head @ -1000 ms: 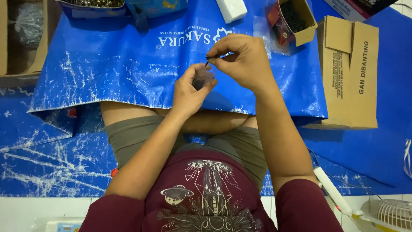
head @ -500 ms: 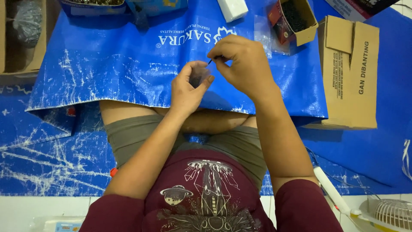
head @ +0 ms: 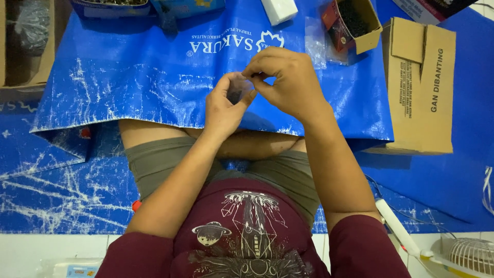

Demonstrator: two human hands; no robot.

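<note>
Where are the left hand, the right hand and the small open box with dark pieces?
left hand (head: 222, 110), head view, on the back of the hand.
right hand (head: 288, 82), head view, on the back of the hand.
small open box (head: 371, 25), head view, on its right wall.

Glossy woven plastic tarp (head: 128, 82) crinkles over my legs, scuffed white along its creases. Beside it the cardboard box (head: 419, 87) looks matt and papery; my shirt (head: 247, 237) is soft cloth.
</note>
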